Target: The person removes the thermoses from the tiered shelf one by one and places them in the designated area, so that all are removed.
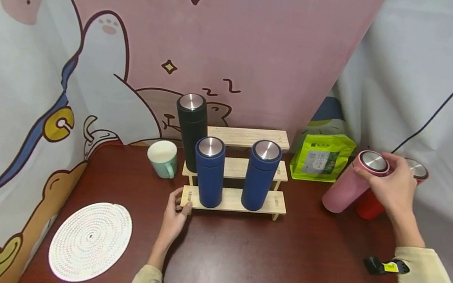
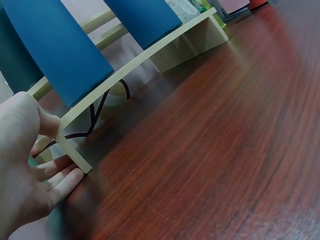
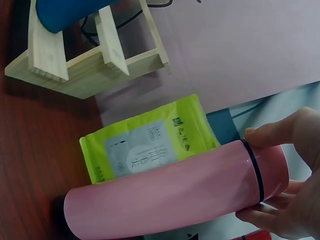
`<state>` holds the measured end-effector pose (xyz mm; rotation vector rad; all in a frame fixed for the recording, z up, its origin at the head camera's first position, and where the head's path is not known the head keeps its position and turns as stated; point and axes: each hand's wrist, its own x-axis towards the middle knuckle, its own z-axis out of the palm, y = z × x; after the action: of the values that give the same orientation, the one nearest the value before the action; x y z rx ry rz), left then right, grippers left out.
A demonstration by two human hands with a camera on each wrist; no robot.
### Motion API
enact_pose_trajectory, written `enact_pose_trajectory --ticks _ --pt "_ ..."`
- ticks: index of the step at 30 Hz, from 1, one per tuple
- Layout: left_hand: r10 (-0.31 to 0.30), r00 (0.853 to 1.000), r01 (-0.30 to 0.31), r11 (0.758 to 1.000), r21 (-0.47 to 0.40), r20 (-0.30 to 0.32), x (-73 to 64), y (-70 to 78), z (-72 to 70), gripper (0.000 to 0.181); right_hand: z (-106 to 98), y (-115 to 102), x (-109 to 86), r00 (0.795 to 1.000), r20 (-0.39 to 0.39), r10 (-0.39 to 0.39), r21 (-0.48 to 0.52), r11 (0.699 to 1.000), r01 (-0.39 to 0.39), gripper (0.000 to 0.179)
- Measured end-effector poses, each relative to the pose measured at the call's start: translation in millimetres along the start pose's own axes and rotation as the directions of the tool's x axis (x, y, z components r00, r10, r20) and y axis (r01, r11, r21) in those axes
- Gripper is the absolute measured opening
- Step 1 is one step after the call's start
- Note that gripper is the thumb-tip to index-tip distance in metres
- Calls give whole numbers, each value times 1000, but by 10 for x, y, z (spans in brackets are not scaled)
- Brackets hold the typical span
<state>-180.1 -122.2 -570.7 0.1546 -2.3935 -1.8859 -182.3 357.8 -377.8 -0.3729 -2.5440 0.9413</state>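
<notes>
My right hand [image 1: 396,186] grips a pink thermos [image 3: 165,195] around its lid; the bottle leans a little, its base close to the table. Right behind that hand stands a red thermos [image 1: 370,203], partly hidden. With thumb on top and fingers below, my left hand [image 1: 175,216] holds the left end of the lowest step of a wooden tiered rack [image 1: 231,199]. Two blue thermoses, one on the left [image 1: 209,179] and one on the right [image 1: 259,177], stand upright on that step. A black thermos [image 1: 192,130] stands on a higher step at the left.
A mint-green mug [image 1: 163,158] stands left of the rack. Nearer on the left lies a round white woven mat [image 1: 90,241]. A lime-green pouch [image 1: 322,157] stands between the rack and the pink thermos. Printed cloth [image 1: 268,58] hangs behind the brown table [image 1: 258,268].
</notes>
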Motion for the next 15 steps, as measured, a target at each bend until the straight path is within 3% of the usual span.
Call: enact_pose_trajectory --ticks 15 --pt "14 1000 -14 1000 0 -9 -1 10 5 53 112 194 40 999 -28 34 -8 999 -34 75"
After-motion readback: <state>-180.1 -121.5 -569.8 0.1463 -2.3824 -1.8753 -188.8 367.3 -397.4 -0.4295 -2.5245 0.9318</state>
